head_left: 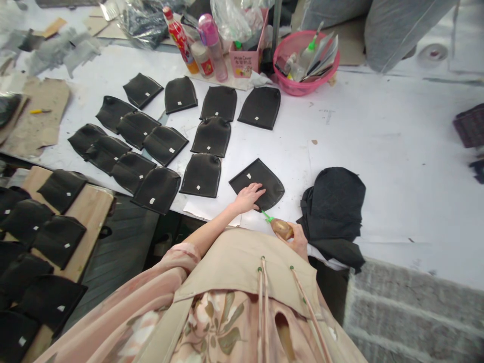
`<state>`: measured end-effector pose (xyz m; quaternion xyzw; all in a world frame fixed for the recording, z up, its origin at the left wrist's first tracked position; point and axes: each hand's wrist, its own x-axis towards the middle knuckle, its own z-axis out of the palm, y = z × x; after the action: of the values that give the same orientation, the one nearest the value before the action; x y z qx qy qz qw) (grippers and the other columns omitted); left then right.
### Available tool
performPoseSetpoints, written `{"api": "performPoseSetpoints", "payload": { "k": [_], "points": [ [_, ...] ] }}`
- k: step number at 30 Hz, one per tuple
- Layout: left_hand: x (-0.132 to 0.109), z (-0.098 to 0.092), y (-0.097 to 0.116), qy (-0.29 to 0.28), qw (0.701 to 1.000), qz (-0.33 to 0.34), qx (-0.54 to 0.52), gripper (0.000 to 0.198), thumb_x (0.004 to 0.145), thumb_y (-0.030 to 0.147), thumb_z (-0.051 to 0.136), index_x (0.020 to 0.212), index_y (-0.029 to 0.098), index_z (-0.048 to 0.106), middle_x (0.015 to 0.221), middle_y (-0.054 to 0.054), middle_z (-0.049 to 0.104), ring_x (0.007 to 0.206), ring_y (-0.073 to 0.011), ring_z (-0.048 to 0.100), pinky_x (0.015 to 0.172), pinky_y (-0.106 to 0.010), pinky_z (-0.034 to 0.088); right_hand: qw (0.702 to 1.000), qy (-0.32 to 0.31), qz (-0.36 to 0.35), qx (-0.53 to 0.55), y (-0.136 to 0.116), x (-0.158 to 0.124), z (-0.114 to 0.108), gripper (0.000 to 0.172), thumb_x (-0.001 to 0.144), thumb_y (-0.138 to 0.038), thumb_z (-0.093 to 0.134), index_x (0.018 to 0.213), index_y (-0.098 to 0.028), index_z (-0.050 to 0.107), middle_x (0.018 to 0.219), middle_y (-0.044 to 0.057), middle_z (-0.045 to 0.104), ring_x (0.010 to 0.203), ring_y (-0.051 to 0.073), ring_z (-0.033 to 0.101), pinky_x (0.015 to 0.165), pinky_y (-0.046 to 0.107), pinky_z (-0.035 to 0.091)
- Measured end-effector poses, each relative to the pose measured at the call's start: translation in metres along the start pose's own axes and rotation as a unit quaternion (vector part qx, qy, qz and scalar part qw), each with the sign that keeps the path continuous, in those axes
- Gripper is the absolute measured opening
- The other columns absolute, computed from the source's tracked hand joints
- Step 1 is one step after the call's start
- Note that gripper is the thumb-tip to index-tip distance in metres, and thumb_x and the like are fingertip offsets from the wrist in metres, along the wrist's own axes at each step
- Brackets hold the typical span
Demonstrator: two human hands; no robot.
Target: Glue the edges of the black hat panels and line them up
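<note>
A black leather-like piece (266, 179) with a straight edge, a rounded end and a small white tag lies on the white table. My left hand (249, 197) rests flat on it, fingers spread. In my right hand (299, 241) is a glue bottle (282, 228) with brownish contents and a green nozzle. The nozzle tip points at the near edge of the piece, close to my left fingers; I cannot tell whether it touches. Just right of my right hand sits a pile of black fabric pieces (336, 201).
Several similar black pieces (200, 174) lie in rows to the left. More cover a wooden board (96, 201) at lower left. At the back stand a red bottle (179, 40), a pink-capped bottle (214, 48), a pink box (245, 63) and a pink basin (302, 88) holding tools.
</note>
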<state>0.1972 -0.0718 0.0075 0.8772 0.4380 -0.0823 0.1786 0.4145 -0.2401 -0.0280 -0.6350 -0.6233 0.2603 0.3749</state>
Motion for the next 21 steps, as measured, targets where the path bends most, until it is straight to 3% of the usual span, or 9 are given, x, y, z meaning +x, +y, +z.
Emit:
{"api": "performPoseSetpoints", "payload": {
  "k": [8,14,21],
  "points": [
    [0.0005,0.0018,0.0,0.008,1.0,-0.006,0.013,0.078,0.07,0.031,0.079,0.14,0.023,0.043,0.148,-0.009,0.037,0.135,-0.0263,0.032,0.101,-0.037,0.043,1.0,0.012,-0.018,-0.006,0.0021,-0.0005,0.0,0.041,0.078,-0.039,0.069,0.11,-0.017,0.057,0.097,0.009,0.061,0.088,0.022,0.059,0.071,0.032,0.053],
    [0.0006,0.0024,-0.0008,0.011,1.0,-0.005,0.01,0.079,0.07,0.032,0.079,0.139,0.023,0.043,0.147,-0.009,0.038,0.135,-0.0257,0.033,0.1,-0.036,0.044,0.998,0.055,-0.023,-0.032,0.0006,-0.0026,-0.0019,0.043,0.079,-0.039,0.068,0.114,-0.017,0.056,0.096,0.008,0.06,0.088,0.022,0.06,0.072,0.032,0.053],
    [0.001,0.0001,0.0006,0.002,1.0,-0.011,0.007,0.079,0.069,0.033,0.08,0.139,0.024,0.044,0.148,-0.009,0.037,0.136,-0.0258,0.032,0.101,-0.036,0.043,1.0,0.018,-0.005,-0.003,-0.0016,-0.0042,0.0028,0.043,0.078,-0.039,0.07,0.112,-0.017,0.057,0.097,0.008,0.06,0.089,0.022,0.059,0.071,0.032,0.053]
  ]
}}
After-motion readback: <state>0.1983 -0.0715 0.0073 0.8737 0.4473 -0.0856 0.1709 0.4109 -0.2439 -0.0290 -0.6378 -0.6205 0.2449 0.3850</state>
